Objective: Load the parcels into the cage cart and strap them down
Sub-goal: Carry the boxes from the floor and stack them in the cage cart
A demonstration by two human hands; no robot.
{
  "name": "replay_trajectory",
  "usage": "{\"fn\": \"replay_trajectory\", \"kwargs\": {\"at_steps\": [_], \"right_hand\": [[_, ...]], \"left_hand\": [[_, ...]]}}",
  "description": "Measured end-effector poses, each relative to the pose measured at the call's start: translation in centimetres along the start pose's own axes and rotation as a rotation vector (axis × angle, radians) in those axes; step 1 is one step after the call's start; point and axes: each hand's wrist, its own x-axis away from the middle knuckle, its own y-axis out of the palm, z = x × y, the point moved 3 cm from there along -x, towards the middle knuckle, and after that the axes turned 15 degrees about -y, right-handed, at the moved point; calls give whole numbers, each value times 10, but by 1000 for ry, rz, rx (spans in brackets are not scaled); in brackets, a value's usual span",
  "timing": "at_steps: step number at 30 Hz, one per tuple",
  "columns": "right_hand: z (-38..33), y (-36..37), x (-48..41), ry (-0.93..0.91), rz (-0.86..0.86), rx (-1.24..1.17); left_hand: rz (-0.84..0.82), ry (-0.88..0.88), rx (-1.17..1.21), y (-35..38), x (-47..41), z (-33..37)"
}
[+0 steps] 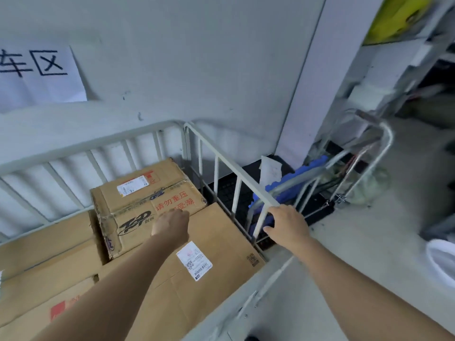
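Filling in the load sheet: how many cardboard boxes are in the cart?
4: a printed box at the back, a labelled box front right, a plain box at left, a red-marked box nearest left. Others may lie hidden underneath.

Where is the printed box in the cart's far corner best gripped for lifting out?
Probably from above-left, at its exposed left face and near-left corner. The printed box has rails close behind and right, and the labelled box against its near side.

Cardboard brown, pale grey
The taped parcel (138, 205) bears red characters and a black logo; the plain parcel (221, 232) a white label; the cage cart (216, 173) is pale grey.
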Motion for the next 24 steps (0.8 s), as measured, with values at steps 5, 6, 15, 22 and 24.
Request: {"fn": "replay_trajectory", "kwargs": {"at_steps": [5,6,15,22,24], "right_hand": [[18,-49,86,171,106,51],[23,-56,105,208,126,69],[64,-96,304,536,178,173],[67,-92,496,818,137,213],[65,-83,548,899,122,185]], "left_hand": [[171,260,-34,-59,48,62],[198,311,-38,-68,59,75],[364,682,-83,-107,192,200],[337,929,-99,-88,340,279],[328,999,-109,-77,382,296]]}}
